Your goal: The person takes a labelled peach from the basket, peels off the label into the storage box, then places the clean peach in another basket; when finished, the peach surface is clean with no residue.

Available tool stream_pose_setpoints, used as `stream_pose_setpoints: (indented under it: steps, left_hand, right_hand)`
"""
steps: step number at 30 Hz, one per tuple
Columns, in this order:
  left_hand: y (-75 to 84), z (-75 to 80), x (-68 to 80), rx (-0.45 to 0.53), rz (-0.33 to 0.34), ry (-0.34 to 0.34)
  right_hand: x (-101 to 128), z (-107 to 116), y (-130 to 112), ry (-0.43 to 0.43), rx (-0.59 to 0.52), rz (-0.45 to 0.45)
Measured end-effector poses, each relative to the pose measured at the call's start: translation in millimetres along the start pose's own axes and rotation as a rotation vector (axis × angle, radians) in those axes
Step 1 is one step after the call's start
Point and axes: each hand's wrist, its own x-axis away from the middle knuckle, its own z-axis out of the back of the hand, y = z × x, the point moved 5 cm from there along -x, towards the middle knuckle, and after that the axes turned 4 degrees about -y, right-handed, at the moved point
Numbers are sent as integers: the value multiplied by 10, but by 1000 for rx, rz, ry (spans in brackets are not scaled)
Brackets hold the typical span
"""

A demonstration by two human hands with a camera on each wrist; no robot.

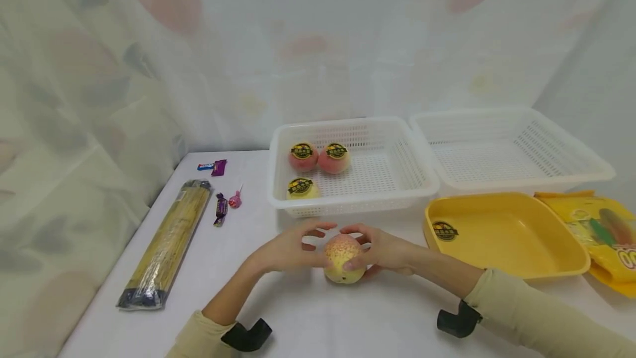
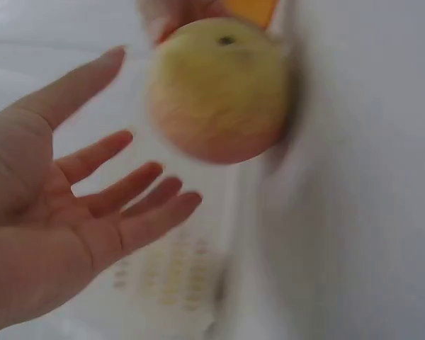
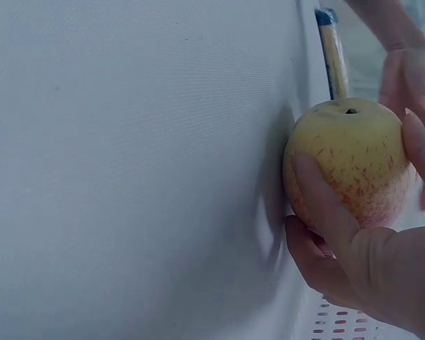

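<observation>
Where the head view looks down, a white surface [image 1: 308, 314] runs back to a pale curtain [image 1: 99, 70] printed with faint leaves and blotches. Apple [image 1: 344, 259] stands on the surface in front of the white basket [image 1: 397, 192]; right hand [image 1: 385, 250] curls fingers round it, left hand [image 1: 288, 250] beside it with fingers spread. Basket holds three stickered fruits [image 1: 318, 158]; second white basket [image 1: 512, 148] just right of it, yellow tray [image 1: 502, 236] and yellow packet [image 1: 606, 236] in front of that. Long spaghetti pack [image 1: 169, 242] and small sweets [image 1: 221, 209] lie left. Left wrist view, blurred: left hand [image 2: 64, 212] open-palmed, just apart from apple [image 2: 219, 92]. Right wrist view: right hand [image 3: 354, 255] grips apple [image 3: 347, 163], which touches the surface [image 3: 142, 170]; spaghetti pack [image 3: 333, 57] behind.
</observation>
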Motion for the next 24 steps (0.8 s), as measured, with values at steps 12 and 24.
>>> stream_pose_setpoints:
  steps: [12, 24]
  left_hand:
    - [19, 1041, 462, 225, -89, 688]
    - [-459, 808, 130, 444, 58, 671]
  right_hand:
    - [-2, -2, 5, 37, 27, -18]
    - [1, -10, 15, 34, 33, -16]
